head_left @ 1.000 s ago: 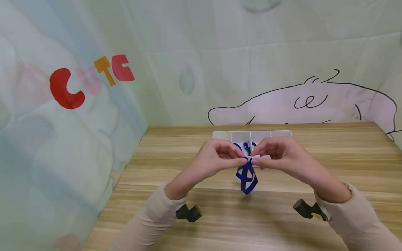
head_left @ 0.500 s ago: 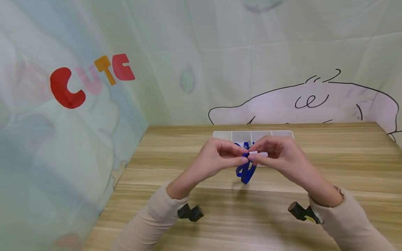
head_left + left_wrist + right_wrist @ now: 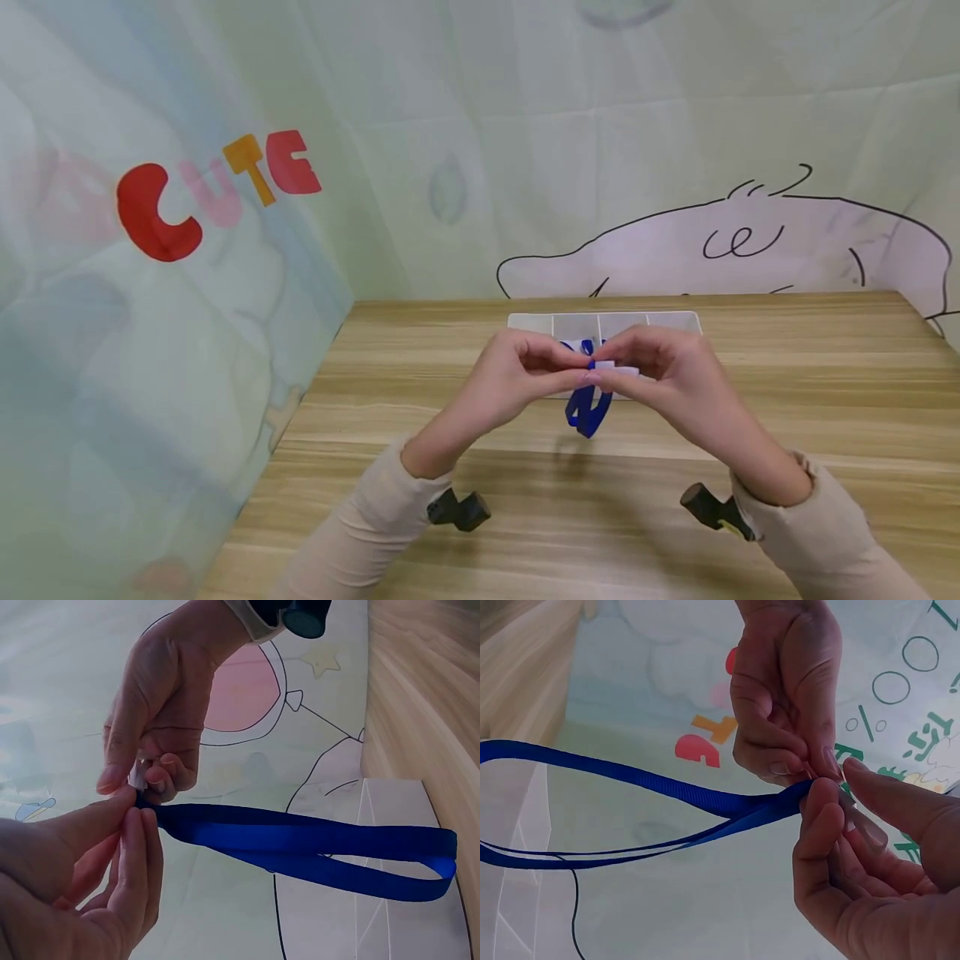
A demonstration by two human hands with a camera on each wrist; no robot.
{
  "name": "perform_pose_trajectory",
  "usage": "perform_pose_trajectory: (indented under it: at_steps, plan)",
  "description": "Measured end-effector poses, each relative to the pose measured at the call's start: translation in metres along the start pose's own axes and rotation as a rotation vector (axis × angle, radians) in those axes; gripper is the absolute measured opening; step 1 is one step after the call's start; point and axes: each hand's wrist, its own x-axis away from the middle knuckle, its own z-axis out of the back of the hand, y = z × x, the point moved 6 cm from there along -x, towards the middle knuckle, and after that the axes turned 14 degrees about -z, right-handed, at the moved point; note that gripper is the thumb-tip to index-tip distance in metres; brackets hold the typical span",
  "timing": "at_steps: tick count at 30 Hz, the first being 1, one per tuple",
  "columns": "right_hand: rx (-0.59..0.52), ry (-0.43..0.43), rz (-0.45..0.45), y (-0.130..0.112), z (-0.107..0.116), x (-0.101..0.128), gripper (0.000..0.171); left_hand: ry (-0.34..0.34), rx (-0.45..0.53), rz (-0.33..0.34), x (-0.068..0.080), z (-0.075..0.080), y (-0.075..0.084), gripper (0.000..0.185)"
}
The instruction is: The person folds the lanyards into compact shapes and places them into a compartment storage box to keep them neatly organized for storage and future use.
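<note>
A looped blue ribbon (image 3: 587, 410) hangs from between the two hands, over the wooden table. My left hand (image 3: 516, 371) pinches the gathered top of the ribbon between thumb and fingertips. Opposite it, with thumb tips nearly meeting, my right hand (image 3: 667, 371) pinches a small white strip (image 3: 617, 368) at the ribbon's upper end. In the right wrist view this strip (image 3: 866, 829) looks pale and somewhat see-through. The left wrist view shows the ribbon's long loop (image 3: 322, 834) stretching away from the fingertips. Fingers hide the spot where strip and ribbon meet.
Behind the hands stands a white divided tray (image 3: 531, 322) near the table's back edge. More blue ribbon (image 3: 587, 346) lies in it, partly covered by the hands. Printed cloth walls (image 3: 420, 167) border the wooden table (image 3: 420, 333) at the back and left.
The hanging ribbon loop has risen and narrowed. My hands have drawn together, fingertips now nearly touching, and the right forearm has shifted slightly left. Over the last half second little else moved.
</note>
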Motion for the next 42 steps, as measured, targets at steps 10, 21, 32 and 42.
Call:
perform_pose_trajectory:
  at_steps: [10, 21, 32, 42]
  plan:
    - [-0.029, -0.096, -0.147, 0.008, 0.0, -0.005, 0.01, 0.008, -0.058, -0.05, -0.001, -0.005, 0.002, 0.009]
    - [-0.135, -0.19, -0.157, 0.013, 0.006, -0.008, 0.008, 0.001, -0.047, -0.1, 0.001, -0.012, -0.002, 0.03]
    - [-0.15, -0.172, -0.102, 0.007, 0.019, -0.003, 0.002, -0.096, -0.152, -0.041, 0.006, -0.019, -0.02, 0.04]
    - [-0.253, -0.147, -0.108, 0.003, 0.03, 0.002, 0.006, -0.124, -0.269, -0.101, 0.011, -0.033, -0.025, 0.029]
